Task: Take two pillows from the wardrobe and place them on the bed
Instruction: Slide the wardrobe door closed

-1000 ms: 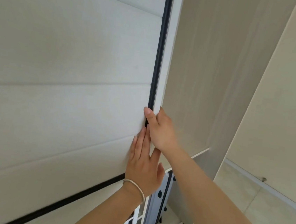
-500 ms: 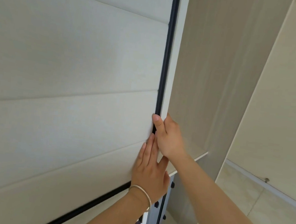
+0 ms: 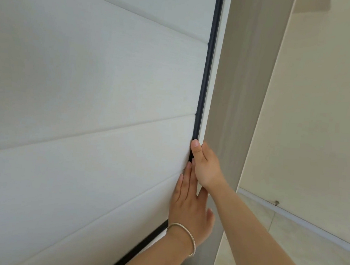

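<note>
Both hands on the wardrobe door's [image 3: 86, 101] right edge

The right hand [image 3: 204, 165] is wrapped around the door's black-trimmed edge [image 3: 206, 71]; the left hand [image 3: 190, 207], wearing a bangle [image 3: 184, 236], lies flat and open against the panel just below; the pillows are probably behind the door, out of sight

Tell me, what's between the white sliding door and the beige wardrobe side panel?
In the head view, the door's dark edge strip and white frame edge lie before the side panel. The right hand grips that edge; no pillows show.
</note>
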